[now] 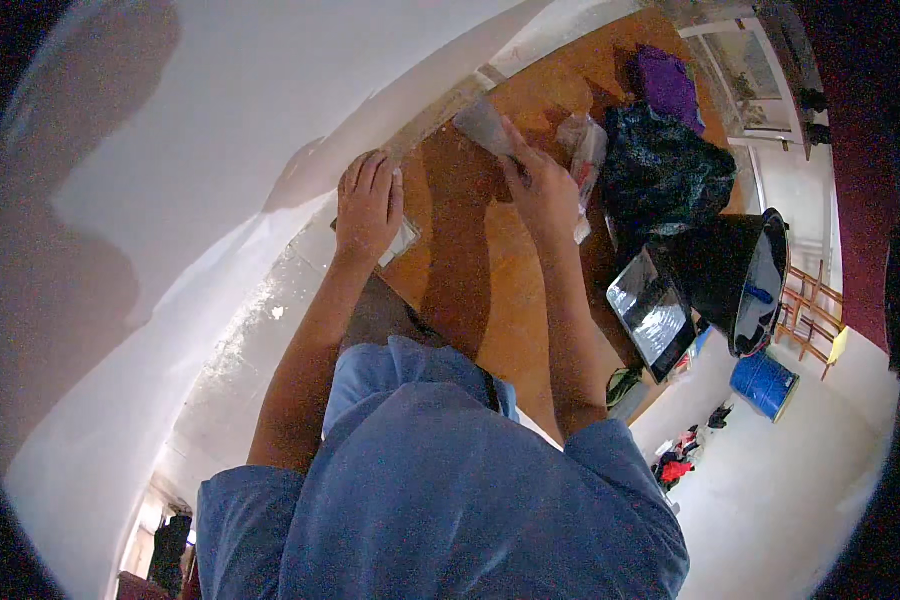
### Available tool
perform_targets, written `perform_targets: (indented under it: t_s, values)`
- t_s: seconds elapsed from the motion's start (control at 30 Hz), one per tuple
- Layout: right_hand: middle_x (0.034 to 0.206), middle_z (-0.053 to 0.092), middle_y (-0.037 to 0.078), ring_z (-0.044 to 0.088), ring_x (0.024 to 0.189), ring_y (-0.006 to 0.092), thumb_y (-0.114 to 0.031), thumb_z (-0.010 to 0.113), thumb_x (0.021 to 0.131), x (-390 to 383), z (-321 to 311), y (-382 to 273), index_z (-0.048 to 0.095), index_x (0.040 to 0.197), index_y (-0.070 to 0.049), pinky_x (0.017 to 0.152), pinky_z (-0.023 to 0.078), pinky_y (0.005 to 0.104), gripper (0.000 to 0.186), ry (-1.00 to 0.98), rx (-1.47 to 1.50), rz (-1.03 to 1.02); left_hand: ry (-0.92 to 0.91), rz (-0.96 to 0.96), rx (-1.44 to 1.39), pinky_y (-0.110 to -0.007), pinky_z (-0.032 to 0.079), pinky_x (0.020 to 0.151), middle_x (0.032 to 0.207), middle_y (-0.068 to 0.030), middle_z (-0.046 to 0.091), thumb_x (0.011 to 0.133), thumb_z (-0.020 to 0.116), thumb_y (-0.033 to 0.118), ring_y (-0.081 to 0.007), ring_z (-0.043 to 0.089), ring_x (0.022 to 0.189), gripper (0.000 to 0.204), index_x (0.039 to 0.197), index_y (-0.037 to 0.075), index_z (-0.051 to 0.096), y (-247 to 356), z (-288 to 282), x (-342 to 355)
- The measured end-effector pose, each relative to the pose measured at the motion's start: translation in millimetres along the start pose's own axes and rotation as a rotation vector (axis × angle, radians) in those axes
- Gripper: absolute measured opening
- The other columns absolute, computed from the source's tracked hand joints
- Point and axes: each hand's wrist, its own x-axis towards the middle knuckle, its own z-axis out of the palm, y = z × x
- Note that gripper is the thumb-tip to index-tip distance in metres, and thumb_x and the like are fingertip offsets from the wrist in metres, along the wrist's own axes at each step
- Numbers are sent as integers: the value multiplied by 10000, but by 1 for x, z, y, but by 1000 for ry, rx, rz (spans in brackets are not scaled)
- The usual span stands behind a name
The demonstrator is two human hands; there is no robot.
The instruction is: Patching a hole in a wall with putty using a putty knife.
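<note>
My right hand point(542, 182) grips a translucent greyish flat piece point(480, 125) near the back edge of the orange-brown wooden surface point(510, 300). My left hand point(370, 210), at the surface's left edge beside the wall, has its fingers curled together over something I cannot make out. A pale flat item point(402, 242) shows partly under that hand. Just right of my right hand lies a crumpled clear plastic bag point(582, 150), with something reddish inside.
To the right are a dark crumpled bag point(665, 170), purple cloth point(668, 85), a black-framed glossy screen point(645, 305) and a black bin-like object point(720, 270). Beyond stand a blue drum point(760, 385) and wooden racks point(805, 315). A white wall point(170, 150) borders the left.
</note>
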Motion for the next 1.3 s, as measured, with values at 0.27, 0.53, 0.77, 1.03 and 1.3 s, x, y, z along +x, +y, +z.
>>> perform_targets:
  t_s: [0.27,0.53,0.77,1.03,1.3]
  values:
    - [1024,686,112,674,866,315,-228,638,876,-3,-4,-6,471,1394,-351,710,544,418,558,6,18,36,-26,-7,-26,-450,395,1008,1211,-147,560,933,547,148,-323,500,1176,233,1119,11,577,3,-3,2]
    - [1045,682,124,667,880,331,-237,638,879,-1,-3,-9,487,1383,-349,723,542,415,538,40,28,45,-22,-13,-6,-454,400,1016,1205,-148,565,932,552,168,-323,495,1187,246,1115,4,575,0,-1,0]
    - [1003,682,139,664,870,345,-233,619,896,-1,-3,-7,472,1395,-335,713,537,438,530,39,41,-1,-35,-32,-28,-454,394,1021,1205,-147,566,938,549,177,-318,492,1193,258,1129,6,577,0,-2,0]
    - [972,682,133,665,855,335,-231,615,895,-1,0,-5,494,1380,-325,700,537,432,509,58,48,-8,-59,-29,8,-453,385,1026,1218,-144,557,945,531,161,-317,484,1200,251,1141,11,577,1,-2,0]
    - [974,676,146,668,809,349,-332,573,910,-2,-3,-1,443,1413,-303,692,547,467,521,-15,1,2,-56,-40,-8,-448,383,1029,1215,-143,566,949,530,172,-316,487,1197,257,1143,12,584,1,-4,1]
